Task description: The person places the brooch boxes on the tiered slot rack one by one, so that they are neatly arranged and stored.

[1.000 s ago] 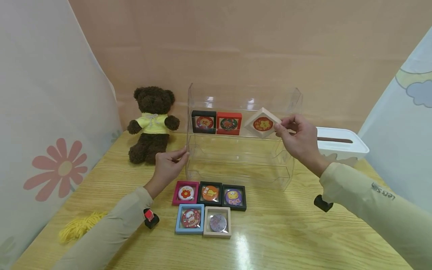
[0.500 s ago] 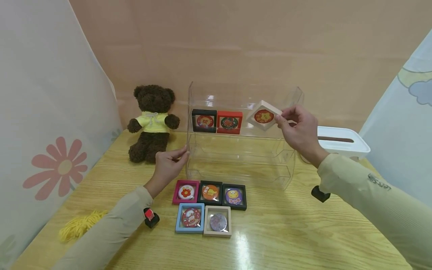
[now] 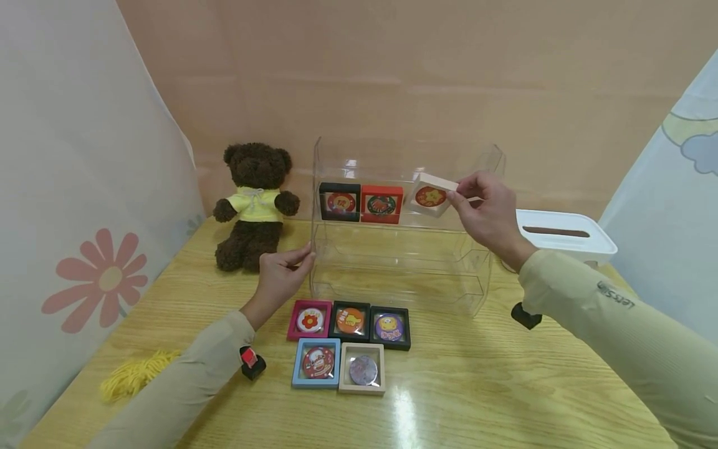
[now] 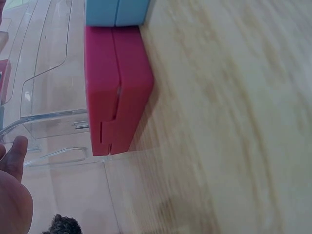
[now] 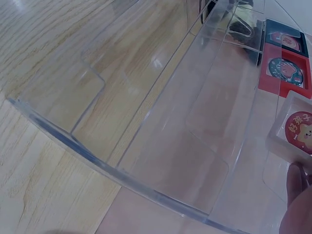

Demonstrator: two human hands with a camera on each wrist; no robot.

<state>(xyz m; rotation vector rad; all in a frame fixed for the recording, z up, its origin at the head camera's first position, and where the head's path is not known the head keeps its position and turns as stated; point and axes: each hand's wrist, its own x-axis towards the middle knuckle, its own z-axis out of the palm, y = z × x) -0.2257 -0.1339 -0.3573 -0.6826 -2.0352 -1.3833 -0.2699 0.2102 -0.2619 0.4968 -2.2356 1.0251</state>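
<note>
A clear tiered display rack (image 3: 392,265) stands mid-table. On its upper tier a black-framed badge (image 3: 339,202) and a red-framed badge (image 3: 382,204) lean side by side at the left. My right hand (image 3: 490,215) pinches a cream-framed red badge (image 3: 432,196) by its right corner, tilted, just right of the red frame at the upper tier. The right wrist view also shows this cream frame (image 5: 282,141) close to the red one. With thumb and fingertips my left hand (image 3: 280,280) pinches the rack's left side edge.
Several framed badges lie in two rows before the rack, among them a pink one (image 3: 309,320) and a blue one (image 3: 316,363). A brown teddy bear (image 3: 257,206) sits back left, a white tissue box (image 3: 566,236) back right, yellow yarn (image 3: 134,374) front left.
My right hand first lifted the cream frame slightly, then moved it left toward the red frame. The frame has turned from a diamond stance to a flatter tilt. My left hand stays put.
</note>
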